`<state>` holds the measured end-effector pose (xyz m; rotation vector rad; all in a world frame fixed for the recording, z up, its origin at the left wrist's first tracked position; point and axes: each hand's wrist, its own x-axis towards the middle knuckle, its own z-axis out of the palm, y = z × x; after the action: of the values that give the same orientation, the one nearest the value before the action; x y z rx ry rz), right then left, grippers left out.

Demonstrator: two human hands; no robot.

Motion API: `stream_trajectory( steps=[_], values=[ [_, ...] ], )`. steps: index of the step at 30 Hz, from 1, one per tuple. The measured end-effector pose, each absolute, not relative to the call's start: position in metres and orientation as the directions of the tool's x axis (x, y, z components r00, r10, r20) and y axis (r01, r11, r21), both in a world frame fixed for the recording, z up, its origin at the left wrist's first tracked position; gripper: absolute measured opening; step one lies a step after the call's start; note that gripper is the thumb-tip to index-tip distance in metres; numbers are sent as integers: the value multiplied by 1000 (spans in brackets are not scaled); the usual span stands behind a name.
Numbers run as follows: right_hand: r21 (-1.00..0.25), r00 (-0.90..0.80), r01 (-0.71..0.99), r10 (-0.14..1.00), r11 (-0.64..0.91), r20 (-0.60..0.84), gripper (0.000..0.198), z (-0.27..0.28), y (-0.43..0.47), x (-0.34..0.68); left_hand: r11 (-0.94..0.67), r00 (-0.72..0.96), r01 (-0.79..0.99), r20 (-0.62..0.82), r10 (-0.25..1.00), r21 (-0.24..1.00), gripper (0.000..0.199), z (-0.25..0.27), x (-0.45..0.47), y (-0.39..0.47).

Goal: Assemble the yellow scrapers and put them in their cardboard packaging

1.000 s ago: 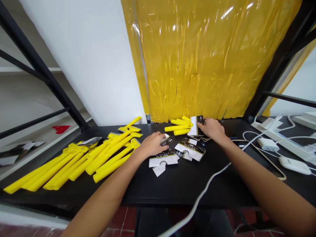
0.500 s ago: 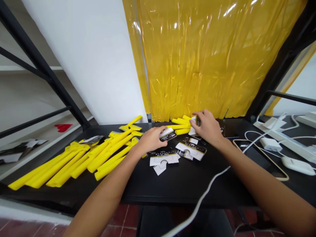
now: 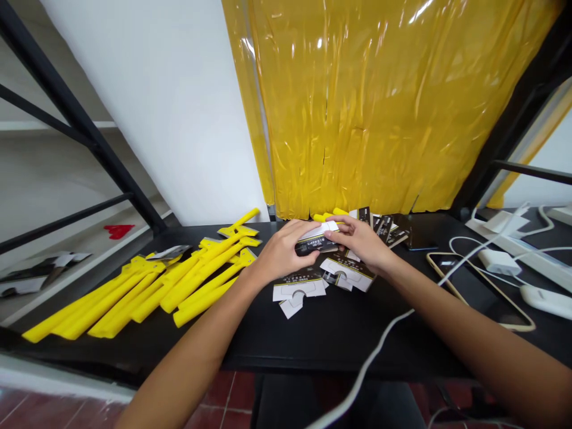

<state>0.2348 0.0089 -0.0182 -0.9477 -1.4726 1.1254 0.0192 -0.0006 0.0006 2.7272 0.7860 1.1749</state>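
Note:
A small black-and-white printed card sleeve (image 3: 315,243) is between my hands above the black table (image 3: 357,339). My left hand (image 3: 281,253) grips its left side, thumb below and fingers over the top. At its upper right edge, the fingers and thumb of my right hand (image 3: 360,239) pinch the same sleeve. Just below lie more card sleeves (image 3: 300,289), some with a half-round notch. Another group of printed cards (image 3: 385,229) lies behind my right hand. Several yellow-handled scrapers (image 3: 196,271) are piled to the left, and more yellow handles (image 3: 333,213) show behind my hands.
A phone in a pale case (image 3: 480,292), a white charger (image 3: 499,261) and a power strip (image 3: 531,244) lie on the right. One white cable (image 3: 388,325) hangs across the front. Black frame bars (image 3: 93,143) stand at the left; yellow plastic strips (image 3: 357,119) hang behind.
My right hand has moved left to meet the sleeve in my left hand. The sleeve is lifted and turned, and the cards on the right are now uncovered.

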Motion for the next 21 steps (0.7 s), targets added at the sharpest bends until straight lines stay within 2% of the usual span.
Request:
stream_trajectory(
  steps=[3,5,7,8,10,11,14,21],
  values=[
    [-977,-162,-59,964,204,211,46,-13,6,235,-840,569,487,642,514,240,58,4,15,3],
    [-977,-122,-56,970,204,210,45,-11,4,235,-719,461,656,633,622,229,53,8,1,11],
    [-978,-111,-45,972,202,206,45,-12,4,235,-431,257,884,583,771,180,45,12,-21,22],
    [-979,-119,-43,972,197,201,45,-13,4,235,-240,147,962,498,855,128,45,13,-34,28],
    [-982,-147,-50,971,182,188,45,-16,5,235,147,-141,989,221,965,-9,42,12,-61,40],
    [-982,-160,-55,969,179,186,45,-17,5,234,218,-211,976,156,965,-26,38,11,-72,44],
    [-980,-182,-53,963,192,198,47,-17,4,235,274,-270,961,89,959,-33,33,6,-93,53],
    [-982,-144,-24,972,186,187,38,-20,9,237,234,-231,972,117,966,-17,31,5,-95,52]
  ],
)
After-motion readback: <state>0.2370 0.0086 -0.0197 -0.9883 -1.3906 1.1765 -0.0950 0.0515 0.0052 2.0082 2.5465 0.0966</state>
